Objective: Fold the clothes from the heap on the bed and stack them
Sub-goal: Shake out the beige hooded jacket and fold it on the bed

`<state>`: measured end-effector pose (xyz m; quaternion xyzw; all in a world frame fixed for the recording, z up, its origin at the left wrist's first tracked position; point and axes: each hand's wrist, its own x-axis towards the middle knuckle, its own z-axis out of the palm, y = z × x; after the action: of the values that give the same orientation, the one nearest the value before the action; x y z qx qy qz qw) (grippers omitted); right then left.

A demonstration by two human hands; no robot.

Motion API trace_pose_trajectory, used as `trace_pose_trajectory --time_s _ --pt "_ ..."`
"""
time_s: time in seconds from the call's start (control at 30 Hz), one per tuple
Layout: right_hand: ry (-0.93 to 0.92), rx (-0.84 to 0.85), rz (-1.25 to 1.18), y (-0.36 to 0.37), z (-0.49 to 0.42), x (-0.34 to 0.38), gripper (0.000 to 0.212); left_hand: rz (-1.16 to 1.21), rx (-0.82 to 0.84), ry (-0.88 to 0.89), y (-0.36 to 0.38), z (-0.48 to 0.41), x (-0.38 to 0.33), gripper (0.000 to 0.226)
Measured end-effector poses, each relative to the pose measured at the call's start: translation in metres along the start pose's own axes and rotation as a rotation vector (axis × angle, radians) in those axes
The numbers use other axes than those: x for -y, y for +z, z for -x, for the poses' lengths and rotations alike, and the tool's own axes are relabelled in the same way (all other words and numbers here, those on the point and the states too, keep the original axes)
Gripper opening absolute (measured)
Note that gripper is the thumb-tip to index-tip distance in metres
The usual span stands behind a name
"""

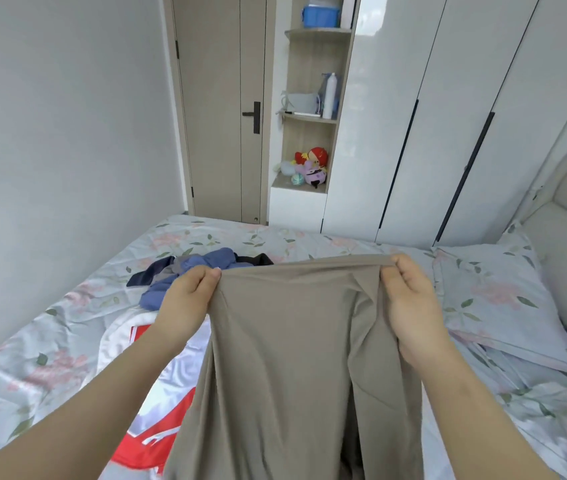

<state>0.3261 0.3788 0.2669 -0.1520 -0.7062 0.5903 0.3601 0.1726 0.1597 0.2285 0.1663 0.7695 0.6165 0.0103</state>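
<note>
Taupe stretch-fabric garment [285, 358] hangs nearest me; left hand [185, 299] and right hand [410, 306] each pinch its top edge, at ten and two o'clock.

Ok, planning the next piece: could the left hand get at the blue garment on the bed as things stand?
Probably not yet. The left hand pinches the taupe garment; the blue garment lies uncovered just beyond it, so once freed, likely yes.
</note>
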Motion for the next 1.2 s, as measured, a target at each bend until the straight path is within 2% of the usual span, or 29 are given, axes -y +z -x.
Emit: trace_pose_trajectory --time_s 0.07,0.2,0.3,0.37,0.4,0.5,0.53,0.57,0.63,0.7,0.8,0.87,0.93,1.03,1.07,1.17,1.2 --pt "-0.044 0.006 0.021 0.001 -0.010 0.005 0.025 0.121 -0.026 0.014 -0.002 -0.005 -0.009 0.035" --pt "0.122 0.079 0.273 0.005 -0.018 -0.021 0.021 0.204 -0.015 -0.098 0.007 -0.011 -0.007 0.026" --pt "0.225 0.056 0.246 0.001 -0.009 -0.040 0.024 0.199 -0.022 -0.129 0.011 -0.013 0.001 0.027" --pt "0.272 0.036 0.148 0.003 -0.002 -0.041 0.026 0.097 0.021 -0.084 0.018 -0.010 0.005 0.016" --pt "0.272 0.049 0.111 0.007 0.000 -0.039 0.027 0.018 0.102 -0.050 0.022 -0.005 0.006 0.002" --pt "0.222 0.163 0.051 0.026 0.006 -0.024 0.024 -0.272 0.495 0.126 0.039 0.017 0.013 0.081" --pt "0.192 0.199 0.040 0.032 0.007 -0.018 0.024 -0.318 0.598 0.179 0.045 0.026 0.011 0.088" --pt "0.161 0.223 0.036 0.037 0.007 -0.014 0.025 -0.308 0.681 0.208 0.050 0.032 0.012 0.084" --pt "0.118 0.239 0.047 0.041 0.005 -0.008 0.028 -0.152 0.762 0.146 0.058 0.036 0.014 0.055" --pt "0.120 0.212 0.091 0.038 0.001 -0.008 0.031 0.022 0.718 0.052 0.059 0.034 0.010 0.025" --pt "0.171 0.165 0.251 0.025 0.003 -0.021 0.025 0.159 0.583 -0.110 0.049 0.028 -0.003 0.030" --pt "0.234 0.171 0.351 0.018 0.013 -0.034 0.024 0.276 0.553 -0.209 0.045 0.023 -0.010 0.029" --pt "0.315 0.282 0.339 0.015 0.025 -0.045 0.026 0.377 0.541 -0.285 0.044 0.019 -0.016 0.032" --pt "0.416 0.585 0.256 0.024 0.043 -0.053 0.035 0.518 0.516 -0.377 0.051 0.018 -0.025 0.032" --pt "0.417 0.637 0.276 0.029 0.047 -0.056 0.035 0.558 0.502 -0.398 0.053 0.018 -0.029 0.031" --pt "0.394 0.555 0.293 0.040 0.049 -0.056 0.011 0.592 0.433 -0.384 0.054 0.014 -0.035 0.032" --pt "0.419 0.496 0.246 0.040 0.046 -0.054 0.012 0.557 0.405 -0.353 0.051 0.012 -0.034 0.031"
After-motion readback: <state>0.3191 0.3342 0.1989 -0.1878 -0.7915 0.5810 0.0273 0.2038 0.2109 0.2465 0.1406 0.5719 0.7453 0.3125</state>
